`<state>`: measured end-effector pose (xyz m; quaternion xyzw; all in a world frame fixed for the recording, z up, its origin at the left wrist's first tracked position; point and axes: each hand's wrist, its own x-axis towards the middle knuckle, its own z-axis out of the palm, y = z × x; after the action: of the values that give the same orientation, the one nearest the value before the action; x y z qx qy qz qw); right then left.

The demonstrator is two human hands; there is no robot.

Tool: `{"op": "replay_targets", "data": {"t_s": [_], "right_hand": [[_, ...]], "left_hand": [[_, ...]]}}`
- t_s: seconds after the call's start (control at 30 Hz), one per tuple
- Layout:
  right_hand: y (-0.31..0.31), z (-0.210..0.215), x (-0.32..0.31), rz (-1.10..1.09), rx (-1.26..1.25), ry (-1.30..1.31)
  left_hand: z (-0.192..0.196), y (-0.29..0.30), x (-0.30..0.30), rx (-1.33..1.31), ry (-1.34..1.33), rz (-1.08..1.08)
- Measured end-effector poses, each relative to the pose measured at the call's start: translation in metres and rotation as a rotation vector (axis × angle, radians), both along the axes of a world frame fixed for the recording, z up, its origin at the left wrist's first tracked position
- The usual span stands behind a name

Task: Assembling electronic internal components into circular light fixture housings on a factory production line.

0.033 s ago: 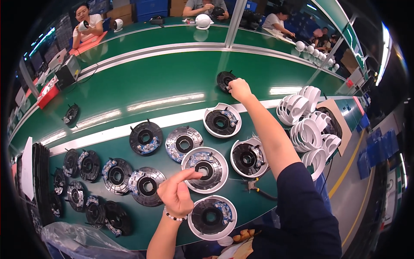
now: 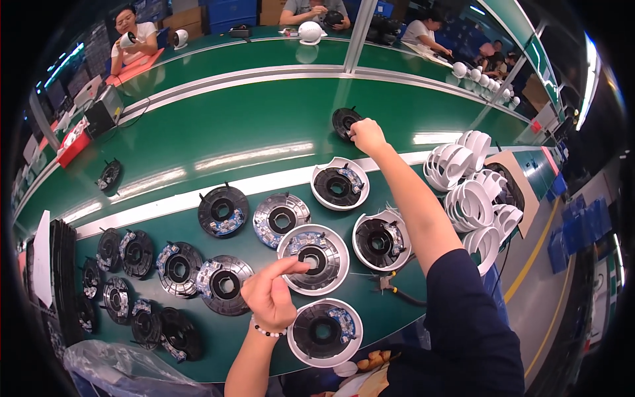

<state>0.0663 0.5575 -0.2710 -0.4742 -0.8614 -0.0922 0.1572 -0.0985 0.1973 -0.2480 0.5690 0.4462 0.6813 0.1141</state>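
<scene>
My right hand [image 2: 368, 137] reaches far forward, its fingers closed on the rim of a black round plastic base [image 2: 344, 122] over the green belt. My left hand [image 2: 270, 294], a beaded bracelet at its wrist, hovers over the near table with fingers curled; anything inside them is hidden. Just beyond its fingertips lies a white ring housing [image 2: 344, 261] holding a black disc with a blue circuit board [image 2: 304, 239]. Similar filled housings sit nearby: one close to me [image 2: 359, 344], one under my right forearm [image 2: 357, 248], and one farther off [image 2: 315, 188].
Several black discs with circuit boards [image 2: 221, 284] spread over the left of the table. White ring parts [image 2: 473, 205] are piled at right, with pliers [image 2: 387, 283] near my right arm. Another black disc [image 2: 109, 175] rests on the belt. Co-workers [image 2: 139, 36] sit beyond it.
</scene>
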Motion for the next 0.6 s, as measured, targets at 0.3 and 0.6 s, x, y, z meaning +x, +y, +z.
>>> {"op": "replay_targets", "data": {"t_s": [0.3,0.6], "right_hand": [[-0.108,0.088,-0.022,0.707,0.246,0.249],[-0.261,0.094,-0.018,1.234,0.25,-0.042]], "left_hand": [[-0.003,0.005,-0.001,-0.168,-0.385,-0.218],[0.01,0.006,-0.015,-0.326,-1.053,-1.119]]}}
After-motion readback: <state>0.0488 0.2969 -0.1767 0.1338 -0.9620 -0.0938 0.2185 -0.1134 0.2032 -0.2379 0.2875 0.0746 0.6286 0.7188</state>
